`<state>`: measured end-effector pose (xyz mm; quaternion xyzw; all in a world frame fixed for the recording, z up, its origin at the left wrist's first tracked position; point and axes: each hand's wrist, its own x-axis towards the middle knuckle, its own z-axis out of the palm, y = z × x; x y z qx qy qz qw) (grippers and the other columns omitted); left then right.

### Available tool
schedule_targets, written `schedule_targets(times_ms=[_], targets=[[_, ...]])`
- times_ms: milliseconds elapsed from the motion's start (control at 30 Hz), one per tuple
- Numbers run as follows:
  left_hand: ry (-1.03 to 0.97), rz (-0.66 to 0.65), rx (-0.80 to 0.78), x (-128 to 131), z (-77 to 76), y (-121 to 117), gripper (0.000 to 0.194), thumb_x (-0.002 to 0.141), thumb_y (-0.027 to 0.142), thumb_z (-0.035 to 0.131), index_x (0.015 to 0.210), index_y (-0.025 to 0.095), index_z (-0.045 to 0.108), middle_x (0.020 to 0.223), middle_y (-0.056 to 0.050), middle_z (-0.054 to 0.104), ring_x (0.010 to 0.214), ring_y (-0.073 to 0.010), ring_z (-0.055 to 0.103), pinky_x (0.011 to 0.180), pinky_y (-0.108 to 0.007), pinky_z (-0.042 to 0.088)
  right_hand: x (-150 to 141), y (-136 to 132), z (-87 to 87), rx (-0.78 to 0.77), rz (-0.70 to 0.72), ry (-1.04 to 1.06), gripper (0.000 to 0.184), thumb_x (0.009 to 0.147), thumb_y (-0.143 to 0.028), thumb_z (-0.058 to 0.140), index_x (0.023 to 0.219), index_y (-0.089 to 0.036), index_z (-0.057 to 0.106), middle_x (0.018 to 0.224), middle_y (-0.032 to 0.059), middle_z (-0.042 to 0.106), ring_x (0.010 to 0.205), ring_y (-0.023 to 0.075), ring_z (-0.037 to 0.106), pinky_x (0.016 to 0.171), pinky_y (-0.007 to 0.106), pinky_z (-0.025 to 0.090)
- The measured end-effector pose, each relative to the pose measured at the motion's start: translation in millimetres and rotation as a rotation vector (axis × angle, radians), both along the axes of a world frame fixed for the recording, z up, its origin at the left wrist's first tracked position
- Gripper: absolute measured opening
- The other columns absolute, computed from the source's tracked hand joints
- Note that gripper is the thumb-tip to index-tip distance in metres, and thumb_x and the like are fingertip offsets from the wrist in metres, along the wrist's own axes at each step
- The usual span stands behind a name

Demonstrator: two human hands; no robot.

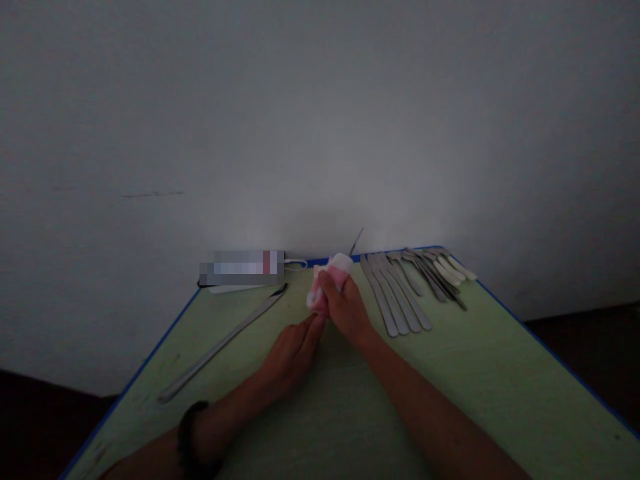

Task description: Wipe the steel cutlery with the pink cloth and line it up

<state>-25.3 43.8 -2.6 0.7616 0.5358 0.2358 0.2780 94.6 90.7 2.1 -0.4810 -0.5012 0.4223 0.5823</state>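
Observation:
My right hand (346, 308) is closed round a pink-and-white cloth (340, 268), thumb on top. Out of the cloth's far side sticks a thin metal blade (357, 241), apparently a table knife's; the rest of it is wrapped and hidden. Just below, my left hand (293, 353), with a dark bracelet on the wrist, pinches at the near end of the cloth, in line with the blade. What lies between its fingertips is mostly covered. To the left, a single table knife (225, 341) rests diagonally on the table.
Several table knives (400, 297) lie side by side on the right of the green table (320, 427). Beyond them are forks or spoons (433, 277) and white-handled pieces (453, 270). A blurred-out box-like object (243, 268) with a white cord stands back left, near the wall (320, 133).

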Motion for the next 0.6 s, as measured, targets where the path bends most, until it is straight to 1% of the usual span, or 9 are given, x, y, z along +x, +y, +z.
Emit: schedule_targets(times_ms=[167,267,367,467,533,600], targets=[[0.119,-0.091,0.026,-2,-2.3,-2,0.036,0.094,0.039,0.022,0.072,0.021,0.043,0.055,0.005,0.044,0.053,-0.0148,0.048,0.055,-0.026,0.033,19,11,15.0,0.053,-0.034,0.176,0.045,0.078,-0.062,0.047,0.078,-0.018,0.057,0.058,-0.0028,0.053,0.048,0.0084,0.048,0.046,0.019,0.040],[0.167,-0.135,0.039,-4,-2.8,-3,0.036,0.095,0.040,0.021,0.075,0.021,0.044,0.057,0.005,0.045,0.054,-0.0152,0.051,0.057,-0.026,0.034,34,15,22.4,0.045,-0.110,0.213,0.048,0.076,-0.065,0.047,0.071,-0.017,0.055,0.051,-0.0043,0.049,0.040,0.0069,0.044,0.040,0.018,0.038],[0.207,-0.181,0.051,-4,-2.2,-5,0.035,0.096,0.040,0.021,0.077,0.021,0.044,0.059,0.004,0.047,0.056,-0.0152,0.052,0.059,-0.027,0.035,48,20,27.0,0.054,-0.185,0.264,0.050,0.075,-0.066,0.047,0.067,-0.017,0.054,0.048,-0.0038,0.050,0.039,0.0076,0.047,0.038,0.018,0.038],[0.232,-0.223,0.058,-5,-1.4,-7,0.035,0.096,0.039,0.021,0.076,0.021,0.044,0.059,0.004,0.046,0.055,-0.0148,0.052,0.060,-0.027,0.035,59,26,29.3,0.085,-0.245,0.361,0.050,0.075,-0.066,0.046,0.070,-0.017,0.056,0.050,-0.0024,0.055,0.040,0.0087,0.052,0.037,0.017,0.037],[0.225,-0.231,0.056,-6,-1.3,-7,0.036,0.096,0.040,0.020,0.075,0.021,0.044,0.059,0.005,0.045,0.054,-0.0146,0.051,0.060,-0.027,0.036,61,28,30.8,0.085,-0.274,0.394,0.051,0.075,-0.066,0.046,0.071,-0.016,0.058,0.052,-0.0008,0.059,0.040,0.0093,0.054,0.036,0.018,0.038],[0.207,-0.234,0.042,-7,-1.6,-7,0.038,0.095,0.040,0.019,0.074,0.021,0.043,0.058,0.005,0.044,0.054,-0.0144,0.050,0.059,-0.027,0.035,59,25,32.9,0.071,-0.265,0.389,0.054,0.076,-0.066,0.044,0.072,-0.015,0.061,0.053,0.0013,0.062,0.040,0.0103,0.055,0.037,0.019,0.039]])
